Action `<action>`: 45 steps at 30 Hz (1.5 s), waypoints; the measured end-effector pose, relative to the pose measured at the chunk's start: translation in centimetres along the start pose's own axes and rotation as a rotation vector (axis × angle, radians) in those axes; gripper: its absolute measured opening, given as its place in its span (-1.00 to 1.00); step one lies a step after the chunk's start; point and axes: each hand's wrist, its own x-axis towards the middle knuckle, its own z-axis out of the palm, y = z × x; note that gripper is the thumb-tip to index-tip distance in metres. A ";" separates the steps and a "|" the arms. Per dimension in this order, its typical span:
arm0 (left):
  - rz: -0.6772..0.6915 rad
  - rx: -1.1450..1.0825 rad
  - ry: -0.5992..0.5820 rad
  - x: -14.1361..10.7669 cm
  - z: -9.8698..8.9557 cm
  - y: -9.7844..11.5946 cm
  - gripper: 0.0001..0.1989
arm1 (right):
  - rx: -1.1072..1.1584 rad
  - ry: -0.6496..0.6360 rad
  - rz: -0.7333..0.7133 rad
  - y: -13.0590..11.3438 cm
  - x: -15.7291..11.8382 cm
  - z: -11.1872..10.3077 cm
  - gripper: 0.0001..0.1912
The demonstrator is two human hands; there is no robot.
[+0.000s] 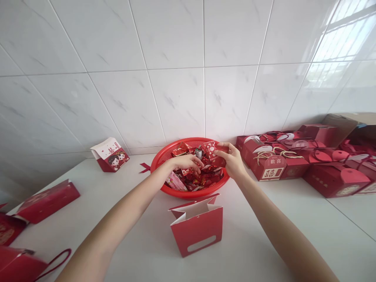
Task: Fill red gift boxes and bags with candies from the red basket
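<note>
A red plastic basket (173, 192) holds many wrapped sweets (205, 176), mostly red, with a pink packet (176, 181) at its front left. My left hand (188, 162) reaches over the sweets, its fingers apart and slightly bent, touching or just above them. At the basket's right side my right hand (230, 158) pinches a red patterned packet (210, 149) between thumb and fingers. In front of the basket a red paper box (199, 229) stands upright with its top open, showing a white inside.
Many red gift boxes (270, 166) crowd the right, beside a cardboard box (340, 123). A red and white box (111, 156) stands at the back left. More red boxes (48, 201) lie along the left edge. A tiled wall (176, 98) rises behind the basket.
</note>
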 end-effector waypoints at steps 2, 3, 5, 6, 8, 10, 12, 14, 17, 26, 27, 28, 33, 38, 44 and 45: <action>0.026 0.063 -0.046 0.2 0.1 -0.4 -0.60 | 0.001 0.000 -0.009 0.0 -0.1 0.0 -0.50; 0.031 0.115 -0.066 0.2 0.1 -0.5 -0.58 | 0.006 0.000 -0.012 -0.1 -0.1 0.1 -0.51; 0.031 0.260 -0.094 0.1 0.4 -0.5 -0.58 | 0.015 -0.005 -0.015 -0.1 -0.1 0.1 -0.53; 0.028 0.344 -0.108 0.0 0.6 -0.5 -0.59 | 0.014 -0.007 -0.014 -0.1 -0.2 0.1 -0.53; 0.004 0.506 -0.126 -0.2 1.1 -0.2 -0.56 | 0.003 -0.008 -0.004 -0.1 -0.2 0.1 -0.52; -0.013 0.632 -0.128 -0.4 1.6 0.2 -0.49 | -0.004 -0.008 0.005 -0.1 -0.1 0.1 -0.51; -0.018 0.712 -0.120 -0.6 2.1 0.8 -0.46 | -0.006 -0.009 0.006 -0.1 -0.1 0.1 -0.51; -0.034 0.752 -0.119 -0.8 2.5 1.4 -0.49 | -0.011 -0.001 0.002 -0.1 -0.1 0.1 -0.51; -0.077 0.783 -0.142 -1.1 2.8 2.0 -0.62 | -0.010 0.012 0.010 -0.1 -0.1 0.2 -0.50; -0.022 0.795 -0.187 -1.6 2.9 2.0 -0.86 | 0.013 0.001 -0.009 0.1 -0.1 0.2 -0.52; -0.002 0.774 -0.167 -1.7 2.7 1.9 -0.86 | 0.019 0.000 -0.005 0.1 -0.2 0.2 -0.52; 0.024 0.748 -0.125 -1.8 2.3 1.9 -0.84 | 0.028 -0.003 0.001 0.0 -0.2 0.2 -0.52; 0.278 0.309 0.205 -2.7 0.9 1.8 -0.69 | 0.125 -0.026 0.032 -1.3 -0.5 0.5 -0.52; 0.429 -0.148 0.512 -5.3 1.7 2.1 -0.49 | 0.183 -0.173 0.108 -4.2 -1.8 1.0 -0.56; 0.523 -0.269 0.661 -8.5 4.1 2.8 -0.50 | 0.128 -0.361 0.213 -6.2 -4.3 2.0 -0.58; 0.530 -0.247 0.691 -8.8 4.4 2.9 -0.52 | 0.127 -0.368 0.224 -6.3 -4.7 2.2 -0.58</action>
